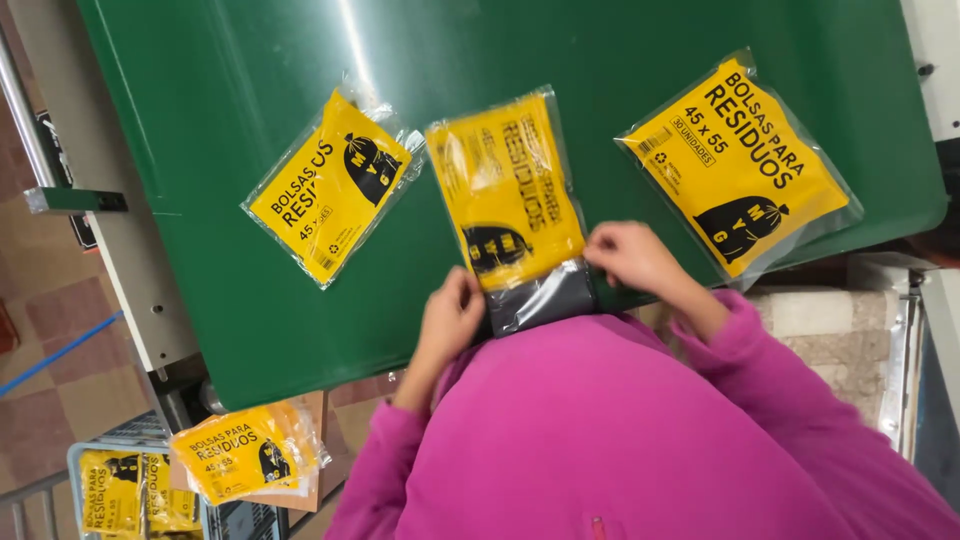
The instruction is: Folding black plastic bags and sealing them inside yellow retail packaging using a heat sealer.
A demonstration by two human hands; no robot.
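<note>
A clear plastic packet with a yellow printed card and dark folded bags inside lies on the green surface right in front of me. My left hand pinches its near left corner. My right hand grips its near right edge, where the dark bags show through the wrap. Two more packets of the same kind lie flat on the green surface: one tilted to the left and one to the right.
The green surface ends at a near edge by my magenta sleeves. Below left, another yellow packet rests on top of a crate that holds more packets. A grey metal frame runs along the left side.
</note>
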